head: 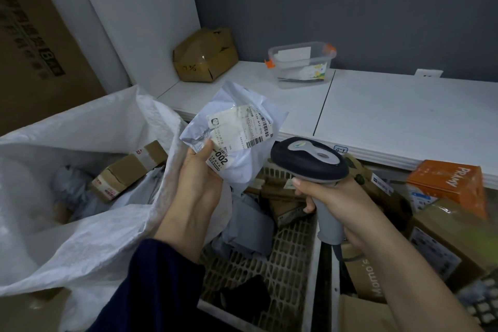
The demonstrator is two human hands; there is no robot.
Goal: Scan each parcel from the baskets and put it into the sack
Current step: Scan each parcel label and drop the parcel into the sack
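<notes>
- Grip first: right hand (334, 197) curled round scanner (310, 162) handle, left hand (200, 178) pinching white parcel (250, 167) at its lower edge, thumb on the label.
- Aim scanner head squarely at barcode (262, 127); smooth the creased label, keep the thumb off the bars.
- Held above basket (283, 264), just beside open sack (89, 237) on the left; raised sack rim likely to snag the drop.
- Beyond: white shelf (390, 116), dented brown box (206, 55), clear tub (301, 65).

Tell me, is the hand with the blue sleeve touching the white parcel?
Touching. The head view shows the left hand holding up the white parcel, with its thumb pressed flat on the parcel's front.
</notes>
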